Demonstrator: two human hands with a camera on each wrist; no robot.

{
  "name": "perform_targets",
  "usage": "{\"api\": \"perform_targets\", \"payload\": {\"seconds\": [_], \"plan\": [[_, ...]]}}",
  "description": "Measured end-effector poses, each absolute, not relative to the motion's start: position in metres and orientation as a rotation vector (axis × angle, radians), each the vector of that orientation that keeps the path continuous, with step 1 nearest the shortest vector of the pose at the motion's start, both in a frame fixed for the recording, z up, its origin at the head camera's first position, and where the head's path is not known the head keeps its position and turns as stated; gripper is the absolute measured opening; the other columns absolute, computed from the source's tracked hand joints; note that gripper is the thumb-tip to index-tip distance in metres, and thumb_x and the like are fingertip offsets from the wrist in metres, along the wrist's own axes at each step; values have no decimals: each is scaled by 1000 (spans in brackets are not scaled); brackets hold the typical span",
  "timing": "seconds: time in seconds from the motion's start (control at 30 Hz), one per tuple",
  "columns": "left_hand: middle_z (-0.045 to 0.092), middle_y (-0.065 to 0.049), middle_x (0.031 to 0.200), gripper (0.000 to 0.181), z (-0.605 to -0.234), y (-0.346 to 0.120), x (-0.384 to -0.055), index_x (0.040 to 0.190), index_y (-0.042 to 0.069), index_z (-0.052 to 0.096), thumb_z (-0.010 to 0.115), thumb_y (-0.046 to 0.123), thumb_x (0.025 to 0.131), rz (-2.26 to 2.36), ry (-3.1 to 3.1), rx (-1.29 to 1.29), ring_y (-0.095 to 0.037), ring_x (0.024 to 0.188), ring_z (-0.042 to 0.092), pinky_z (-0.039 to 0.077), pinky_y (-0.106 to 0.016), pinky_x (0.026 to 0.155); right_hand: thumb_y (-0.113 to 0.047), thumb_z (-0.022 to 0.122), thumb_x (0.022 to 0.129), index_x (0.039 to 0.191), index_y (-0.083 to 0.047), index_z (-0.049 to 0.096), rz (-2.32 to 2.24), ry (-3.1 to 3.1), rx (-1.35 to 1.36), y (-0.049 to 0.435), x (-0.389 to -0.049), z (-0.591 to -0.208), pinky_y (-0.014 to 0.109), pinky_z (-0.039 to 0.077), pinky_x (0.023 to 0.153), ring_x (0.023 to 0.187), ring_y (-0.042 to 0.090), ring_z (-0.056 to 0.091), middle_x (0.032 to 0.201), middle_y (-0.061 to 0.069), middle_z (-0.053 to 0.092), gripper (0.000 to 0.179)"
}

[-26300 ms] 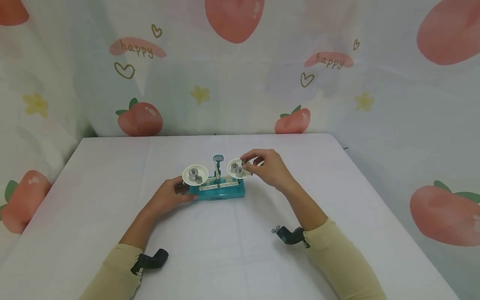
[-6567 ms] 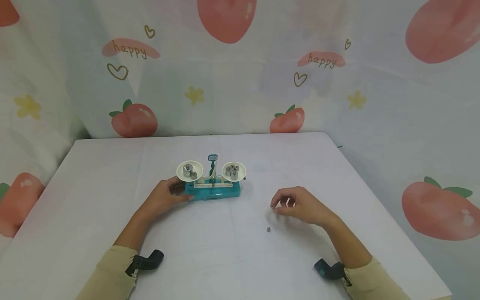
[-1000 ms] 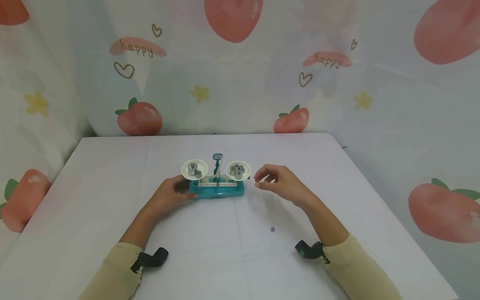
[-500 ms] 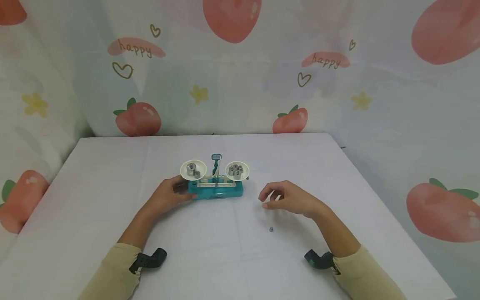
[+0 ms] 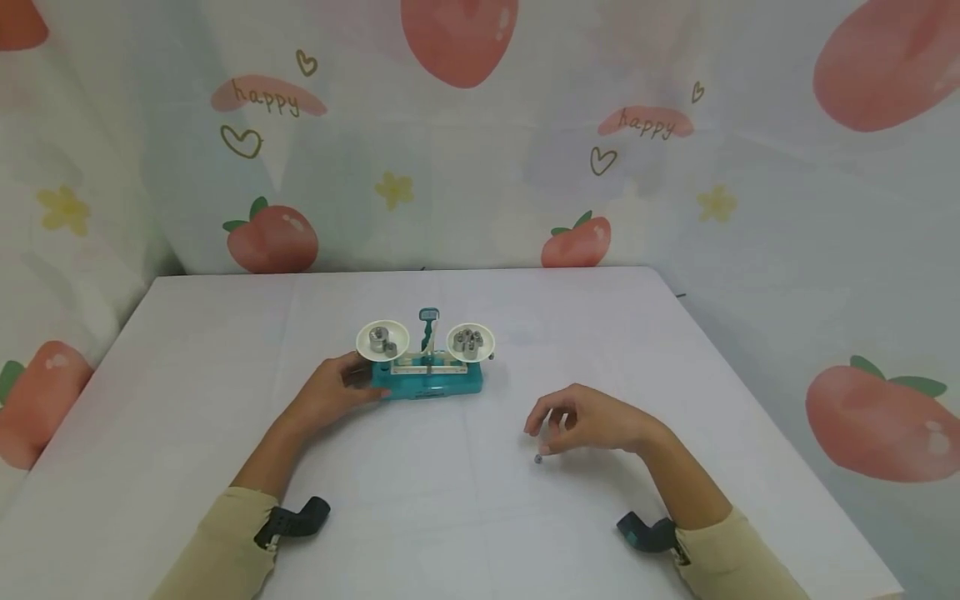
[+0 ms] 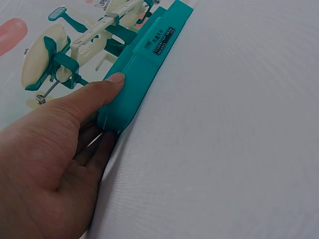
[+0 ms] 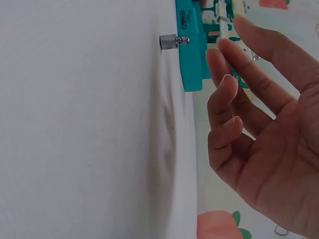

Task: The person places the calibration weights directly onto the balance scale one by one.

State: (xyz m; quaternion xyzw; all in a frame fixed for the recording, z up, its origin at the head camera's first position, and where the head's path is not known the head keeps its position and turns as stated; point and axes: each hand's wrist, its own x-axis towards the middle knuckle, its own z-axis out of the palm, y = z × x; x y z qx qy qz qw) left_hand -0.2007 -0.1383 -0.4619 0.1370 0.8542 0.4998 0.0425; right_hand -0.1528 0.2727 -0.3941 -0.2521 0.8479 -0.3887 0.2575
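A teal balance scale (image 5: 427, 382) with two cream pans stands on the white table. My left hand (image 5: 333, 390) holds the left end of its base, thumb on the front face and the other fingers partly hidden behind it, as the left wrist view (image 6: 60, 169) also shows. In the left pan (image 5: 382, 356) sit a larger and a smaller metal weight; the right pan (image 5: 471, 357) bears several small ones. One small knobbed metal weight (image 7: 169, 42) stands alone on the table. Loosely bent and holding nothing, my right hand (image 5: 592, 418) hovers just over that weight.
White cloth covers the table (image 5: 420, 517). A curtain (image 5: 495, 183) printed with peaches hangs behind it and along both sides. Each sleeve carries a black wrist camera (image 5: 300, 518).
My right hand has come away from beside the right pan, toward the front of the table, down to the lone weight. My left hand stays on the scale's base.
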Motion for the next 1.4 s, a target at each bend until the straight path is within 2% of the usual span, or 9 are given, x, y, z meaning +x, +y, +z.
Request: {"api": "perform_targets", "payload": {"seconds": [0.27,0.73,1.0,1.4], "plan": [[57,-18,146,74,-463,-137,-201,150,5,53,87,18,86,1524,2595,412,-38,134,54,44,-51,112,-19,88,84,103,-18,78,-1036,2291,-672,276,-148,-403,27,48,66,79,23,60,83,4,67,21],[57,-19,145,72,-463,-140,-198,148,4,54,87,19,86,1510,2609,385,-39,135,53,44,-53,112,-19,85,88,104,-19,78,-1020,2311,-713,280,-152,-416,25,46,65,78,19,58,84,1,66,18],[58,-19,145,72,-463,-139,-199,148,3,54,87,19,86,1517,2615,408,-39,134,54,44,-53,111,-18,88,85,103,-24,77,-972,2365,-775,279,-151,-419,24,45,64,77,15,55,83,-3,64,22],[58,-18,146,73,-462,-139,-201,148,5,54,87,21,85,1512,2615,408,-39,134,54,44,-53,111,-15,86,86,100,-23,77,-998,2372,-814,278,-149,-423,23,46,65,76,13,54,87,-5,68,19]]}}
